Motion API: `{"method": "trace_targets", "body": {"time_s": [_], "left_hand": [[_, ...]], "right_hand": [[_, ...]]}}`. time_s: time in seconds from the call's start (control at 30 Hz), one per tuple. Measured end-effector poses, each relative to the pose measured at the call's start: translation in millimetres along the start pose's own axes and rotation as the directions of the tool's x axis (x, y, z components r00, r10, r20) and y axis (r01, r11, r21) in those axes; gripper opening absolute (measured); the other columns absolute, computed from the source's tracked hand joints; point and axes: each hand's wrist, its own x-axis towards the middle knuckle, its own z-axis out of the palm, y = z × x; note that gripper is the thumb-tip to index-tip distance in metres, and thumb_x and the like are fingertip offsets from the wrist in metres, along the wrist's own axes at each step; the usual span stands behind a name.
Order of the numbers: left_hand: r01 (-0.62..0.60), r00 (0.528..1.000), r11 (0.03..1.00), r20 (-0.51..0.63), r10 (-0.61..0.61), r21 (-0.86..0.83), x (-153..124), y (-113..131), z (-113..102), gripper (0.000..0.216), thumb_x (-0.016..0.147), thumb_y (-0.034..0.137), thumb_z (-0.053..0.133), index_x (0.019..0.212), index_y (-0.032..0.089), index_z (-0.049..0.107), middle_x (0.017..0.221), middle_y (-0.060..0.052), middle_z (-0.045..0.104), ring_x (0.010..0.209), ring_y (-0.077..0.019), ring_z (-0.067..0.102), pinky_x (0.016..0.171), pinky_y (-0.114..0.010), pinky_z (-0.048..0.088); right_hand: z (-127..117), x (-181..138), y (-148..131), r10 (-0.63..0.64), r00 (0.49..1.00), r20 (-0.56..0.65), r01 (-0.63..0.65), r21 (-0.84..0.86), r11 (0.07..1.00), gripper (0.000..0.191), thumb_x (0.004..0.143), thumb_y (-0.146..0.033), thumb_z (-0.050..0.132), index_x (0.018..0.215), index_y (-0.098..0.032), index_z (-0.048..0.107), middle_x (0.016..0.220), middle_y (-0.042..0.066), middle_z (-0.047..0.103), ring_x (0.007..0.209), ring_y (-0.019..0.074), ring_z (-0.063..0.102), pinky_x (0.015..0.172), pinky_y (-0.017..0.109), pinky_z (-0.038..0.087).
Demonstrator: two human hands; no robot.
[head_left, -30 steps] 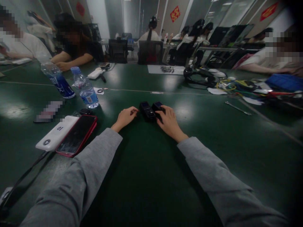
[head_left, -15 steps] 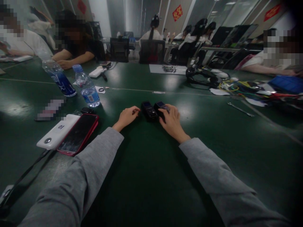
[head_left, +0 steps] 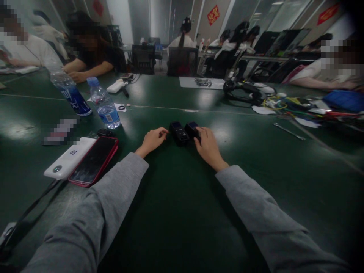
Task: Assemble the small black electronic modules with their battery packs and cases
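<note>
Two small black handheld devices lie side by side on the green table [head_left: 176,189]. The left device [head_left: 179,133] shows a dark screen and a few light-marked keys. Beside it, a short gap away, my left hand [head_left: 153,141] rests on the table with its fingers loosely curled in and nothing visible in them. My right hand [head_left: 209,147] lies at the right device [head_left: 192,127]. Its fingertips touch or nearly touch that device's right edge, thumb and index finger apart. The hand hides part of this device's lower side.
On the left are a red-cased phone [head_left: 95,161], a white power bank [head_left: 71,159], a small water bottle [head_left: 106,108] and a larger bottle [head_left: 72,96]. A wrench [head_left: 289,131] and tangled cables [head_left: 287,106] lie on the right. Several people sit around the room.
My right hand has drawn back slightly to the right; its thumb has come off the right device, showing more of it. The left hand and both devices stay put.
</note>
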Motion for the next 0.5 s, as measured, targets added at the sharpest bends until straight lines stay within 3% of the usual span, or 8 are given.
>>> {"method": "trace_targets", "body": {"time_s": [0.5], "left_hand": [[0.005,1.000,1.000,0.004,-0.005,0.001,-0.1,1.5,-1.3,0.023,0.095,0.027,0.051,0.112,0.024,0.066,0.090,0.000,0.075,0.080,-0.0159,0.068,0.072,-0.030,0.050]], "right_hand": [[-7.7,2.0,-4.9,0.003,0.992,-0.123,0.004,0.056,0.998,0.039,0.093,-0.025,0.049,0.131,-0.015,0.048,0.125,0.018,0.051,0.118,0.0332,0.049,0.100,0.054,0.047]]}}
